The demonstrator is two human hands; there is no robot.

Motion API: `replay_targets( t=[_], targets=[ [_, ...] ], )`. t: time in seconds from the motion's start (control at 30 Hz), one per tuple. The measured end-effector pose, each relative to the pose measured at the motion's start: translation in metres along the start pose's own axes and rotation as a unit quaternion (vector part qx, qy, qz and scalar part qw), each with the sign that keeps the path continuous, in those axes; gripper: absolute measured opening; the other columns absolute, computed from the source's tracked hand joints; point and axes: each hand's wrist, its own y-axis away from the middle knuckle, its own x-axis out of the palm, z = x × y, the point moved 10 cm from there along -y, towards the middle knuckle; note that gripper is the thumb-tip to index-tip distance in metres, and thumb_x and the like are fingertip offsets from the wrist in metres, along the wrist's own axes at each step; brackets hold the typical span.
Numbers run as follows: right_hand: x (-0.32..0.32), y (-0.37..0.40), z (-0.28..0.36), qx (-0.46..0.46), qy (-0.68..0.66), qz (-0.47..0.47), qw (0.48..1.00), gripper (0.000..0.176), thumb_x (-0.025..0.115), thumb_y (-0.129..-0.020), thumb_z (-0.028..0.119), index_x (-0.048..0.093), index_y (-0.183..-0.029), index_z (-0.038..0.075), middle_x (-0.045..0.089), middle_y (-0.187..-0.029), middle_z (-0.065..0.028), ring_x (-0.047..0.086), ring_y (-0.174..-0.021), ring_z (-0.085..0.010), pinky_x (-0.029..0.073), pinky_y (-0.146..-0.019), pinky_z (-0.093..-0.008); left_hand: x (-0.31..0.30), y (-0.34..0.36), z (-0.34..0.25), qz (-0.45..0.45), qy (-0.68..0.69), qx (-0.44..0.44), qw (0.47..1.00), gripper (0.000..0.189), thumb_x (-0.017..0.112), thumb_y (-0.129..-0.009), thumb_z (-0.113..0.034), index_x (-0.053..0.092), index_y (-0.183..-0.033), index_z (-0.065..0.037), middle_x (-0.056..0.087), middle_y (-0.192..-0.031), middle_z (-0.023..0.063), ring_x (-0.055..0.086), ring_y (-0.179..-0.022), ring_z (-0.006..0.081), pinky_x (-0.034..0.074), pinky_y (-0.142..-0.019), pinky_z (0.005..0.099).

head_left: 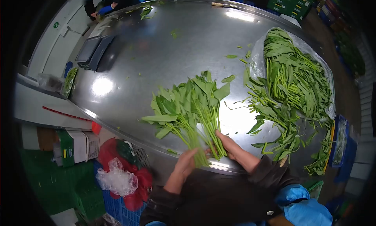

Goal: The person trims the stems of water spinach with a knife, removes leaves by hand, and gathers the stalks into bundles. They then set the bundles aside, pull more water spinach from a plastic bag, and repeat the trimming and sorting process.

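Two bunches of leafy green stems lie side by side near the front edge of the metal table. My left hand (185, 163) is closed round the stem ends of the left bunch (176, 108), which are blurred by motion. Around the stems of the right bunch (208, 112), my right hand (231, 148) is closed, thumb on top. The leaves of both bunches point away from me and overlap. To the right, a large heap of the same greens (293, 69) sits in an open clear plastic bag (257, 57), with loose stems (278, 122) spilling out.
The metal table (152, 54) carries a dark scale (94, 52) at the left and leaf scraps. At the far left edge are another person's gloved hands (105, 9). Red bags (135, 187) and clear plastic (117, 178) lie on a blue crate (123, 208) below left.
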Motion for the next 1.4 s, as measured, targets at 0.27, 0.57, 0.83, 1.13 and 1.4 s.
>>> replay_targets(
  t=[0.27, 0.57, 0.83, 1.13, 1.4],
  targets=[
    [0.006, 0.013, 0.037, -0.155, 0.226, -0.032, 0.961, 0.045, 0.070, -0.081, 0.020, 0.054, -0.119, 0.002, 0.064, -0.090, -0.0090, 0.061, -0.080, -0.0162, 0.049, -0.070, -0.0285, -0.006, -0.004, -0.008, 0.024, -0.007, 0.065, 0.998, 0.033, 0.067, -0.086, -0.025, 0.054, -0.110, -0.006, 0.054, -0.075, 0.0034, 0.051, -0.063, 0.0161, 0.043, -0.057, 0.0288],
    [-0.048, 0.056, 0.143, -0.275, 0.206, -0.101, 0.934, 0.027, 0.056, -0.084, 0.006, 0.045, -0.107, 0.001, 0.059, -0.071, -0.0073, 0.053, -0.046, -0.0129, 0.044, -0.041, -0.0276, -0.005, 0.095, -0.130, 0.063, 0.021, 0.239, 0.969, 0.028, 0.065, -0.086, -0.016, 0.049, -0.105, -0.005, 0.054, -0.077, 0.0066, 0.054, -0.055, 0.0198, 0.045, -0.049, 0.0325],
    [0.062, 0.089, 0.197, -0.351, 0.097, -0.018, 0.931, 0.021, 0.059, -0.087, 0.017, 0.053, -0.097, 0.000, 0.062, -0.077, -0.0083, 0.057, -0.051, -0.0142, 0.050, -0.046, -0.0298, 0.031, 0.078, -0.202, -0.098, -0.049, 0.402, 0.909, 0.020, 0.067, -0.083, -0.006, 0.052, -0.096, -0.003, 0.058, -0.076, 0.0077, 0.053, -0.051, 0.0163, 0.043, -0.044, 0.0288],
    [0.037, -0.028, 0.022, -0.125, 0.158, -0.029, 0.979, 0.037, 0.059, -0.090, 0.028, 0.061, -0.109, -0.003, 0.066, -0.089, -0.0114, 0.063, -0.081, -0.0199, 0.049, -0.073, -0.0318, -0.005, -0.027, -0.028, -0.104, -0.002, 0.060, 0.993, 0.024, 0.062, -0.090, -0.023, 0.059, -0.108, -0.006, 0.064, -0.088, 0.0039, 0.061, -0.073, 0.0151, 0.050, -0.061, 0.0305],
    [0.032, -0.029, 0.032, -0.169, 0.340, -0.038, 0.924, 0.052, 0.054, -0.091, 0.047, 0.067, -0.098, -0.003, 0.067, -0.083, -0.0196, 0.066, -0.084, -0.0298, 0.050, -0.073, -0.0378, 0.015, -0.032, -0.023, -0.031, -0.042, 0.110, 0.993, 0.044, 0.065, -0.084, -0.008, 0.051, -0.126, -0.002, 0.063, -0.110, 0.0088, 0.064, -0.095, 0.0228, 0.053, -0.082, 0.0366]
  ],
)
